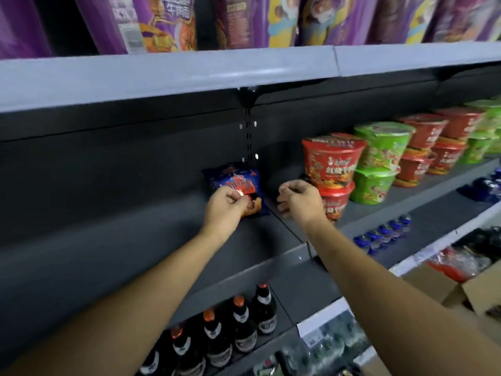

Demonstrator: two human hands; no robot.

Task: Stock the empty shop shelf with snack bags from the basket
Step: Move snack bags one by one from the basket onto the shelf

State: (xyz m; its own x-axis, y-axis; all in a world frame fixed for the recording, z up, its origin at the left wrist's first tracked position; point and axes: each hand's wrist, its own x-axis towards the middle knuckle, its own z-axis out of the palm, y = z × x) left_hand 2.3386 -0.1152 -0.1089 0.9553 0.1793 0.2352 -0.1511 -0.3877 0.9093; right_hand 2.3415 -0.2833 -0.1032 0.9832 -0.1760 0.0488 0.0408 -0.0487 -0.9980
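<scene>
Nearest me, on the dark shelf (135, 226), my left hand (223, 210) pinches the blue snack bag (233, 180) by its lower edge; my right hand (301, 199) hangs loosely curled just beside it, holding nothing. Best I settle the bag upright against the far wall (135, 164), then let go gently.

Dim, soft overall blur; shelf (108, 213) interior in shadow; wide-angle bowing at edges; no glare.
</scene>
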